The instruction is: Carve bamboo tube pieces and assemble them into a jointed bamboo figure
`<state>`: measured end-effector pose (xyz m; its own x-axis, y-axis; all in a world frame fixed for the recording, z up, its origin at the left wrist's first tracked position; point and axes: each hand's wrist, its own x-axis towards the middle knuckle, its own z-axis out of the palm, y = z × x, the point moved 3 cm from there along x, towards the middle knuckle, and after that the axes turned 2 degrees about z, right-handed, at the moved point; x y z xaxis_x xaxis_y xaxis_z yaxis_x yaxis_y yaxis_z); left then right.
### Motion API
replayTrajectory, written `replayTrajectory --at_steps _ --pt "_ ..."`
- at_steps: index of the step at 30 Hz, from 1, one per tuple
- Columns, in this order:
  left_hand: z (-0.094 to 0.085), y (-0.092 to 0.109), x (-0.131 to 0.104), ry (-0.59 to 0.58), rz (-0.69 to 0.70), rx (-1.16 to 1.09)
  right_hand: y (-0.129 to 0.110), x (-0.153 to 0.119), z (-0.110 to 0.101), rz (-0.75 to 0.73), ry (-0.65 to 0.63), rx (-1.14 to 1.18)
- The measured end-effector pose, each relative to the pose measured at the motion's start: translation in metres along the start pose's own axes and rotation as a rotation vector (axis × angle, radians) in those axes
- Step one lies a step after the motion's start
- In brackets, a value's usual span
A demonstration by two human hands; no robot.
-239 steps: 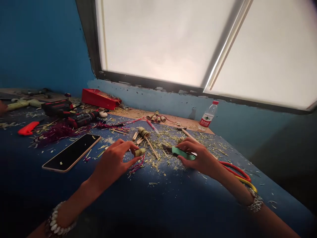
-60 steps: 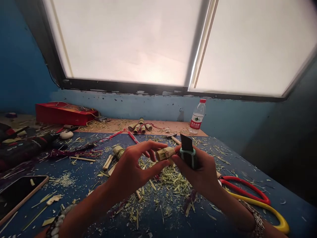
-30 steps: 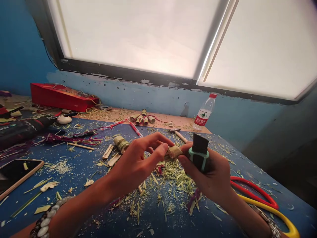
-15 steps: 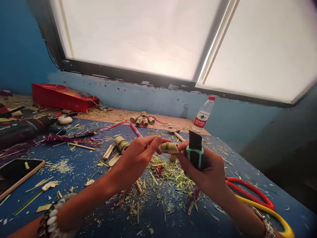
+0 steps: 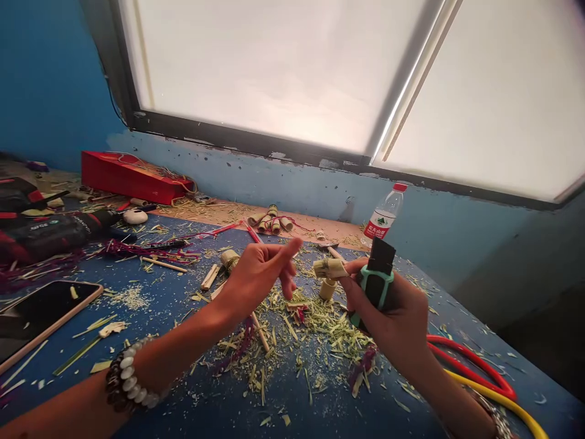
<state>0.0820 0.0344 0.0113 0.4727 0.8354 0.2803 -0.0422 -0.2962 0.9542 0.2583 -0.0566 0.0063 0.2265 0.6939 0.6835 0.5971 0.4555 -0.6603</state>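
Observation:
My right hand [image 5: 388, 305] is closed around a black and mint-green utility knife [image 5: 375, 286], its dark blade end pointing up. Between the thumb and fingertip of that same hand sits a short bamboo tube [image 5: 329, 268], held level above the table. To the left, my left hand [image 5: 262, 274] is apart from the tube, fingers loosely stretched and nothing in them. Below the held tube another short bamboo piece [image 5: 327, 289] stands among green shavings [image 5: 329, 323]. A thicker bamboo section [image 5: 229, 258] lies partly hidden behind my left hand.
A phone [image 5: 43, 317] and a power drill [image 5: 59, 228] lie at left. Behind are a red box [image 5: 137, 177], tied bamboo tubes [image 5: 275, 224], a hammer [image 5: 336, 251] and a water bottle [image 5: 384, 214]. Red and yellow handles [image 5: 484, 372] lie beside my right forearm.
My left hand has let go of the bamboo tube and drawn away to the left. The tube stays in my right hand with the knife. The view has shifted slightly.

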Motion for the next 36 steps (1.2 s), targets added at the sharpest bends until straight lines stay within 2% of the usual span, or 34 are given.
replayTrajectory --at_steps 2,5,8,12,14,16,18,19,22,23,27,28,31,33,36 --pt "-0.003 -0.003 0.002 0.062 0.024 0.007 -0.001 0.000 0.001 -0.032 -0.010 -0.024" --pt "-0.006 -0.006 0.005 0.141 0.112 0.050 -0.003 -0.002 0.001 -0.068 0.041 -0.028" --pt "-0.003 -0.007 0.003 0.061 0.241 0.320 -0.003 -0.004 0.001 -0.113 0.113 -0.053" --pt "0.012 -0.007 -0.008 -0.114 0.548 0.918 -0.003 -0.005 -0.003 -0.282 0.236 -0.072" --pt "0.017 -0.009 -0.013 -0.175 0.605 1.104 -0.006 -0.004 0.001 -0.362 0.151 -0.094" --pt "0.018 -0.010 -0.016 -0.202 0.615 1.205 -0.009 -0.002 0.008 -0.365 -0.037 -0.134" --pt "0.017 -0.009 -0.016 -0.191 0.619 1.257 -0.010 -0.002 0.012 -0.319 -0.151 -0.164" --pt "0.016 -0.008 -0.016 -0.176 0.625 1.272 -0.011 -0.002 0.012 -0.308 -0.137 -0.164" --pt "0.015 -0.005 -0.016 -0.131 0.649 1.303 -0.012 -0.002 0.006 -0.320 0.017 -0.140" --pt "0.015 -0.005 -0.016 -0.130 0.659 1.314 -0.013 -0.002 0.006 -0.335 0.026 -0.141" --pt "0.017 -0.006 -0.018 -0.176 0.672 1.355 -0.011 -0.001 0.011 -0.326 -0.138 -0.194" --pt "0.017 -0.006 -0.018 -0.177 0.666 1.357 -0.010 -0.001 0.011 -0.311 -0.133 -0.191" --pt "0.016 -0.004 -0.018 -0.158 0.654 1.323 -0.010 -0.002 0.007 -0.282 0.005 -0.145" --pt "0.016 -0.002 -0.017 -0.142 0.653 1.274 -0.008 -0.002 0.007 -0.226 -0.012 -0.136" --pt "0.016 0.003 -0.017 -0.113 0.657 1.188 0.000 0.000 0.010 -0.003 -0.137 -0.073"
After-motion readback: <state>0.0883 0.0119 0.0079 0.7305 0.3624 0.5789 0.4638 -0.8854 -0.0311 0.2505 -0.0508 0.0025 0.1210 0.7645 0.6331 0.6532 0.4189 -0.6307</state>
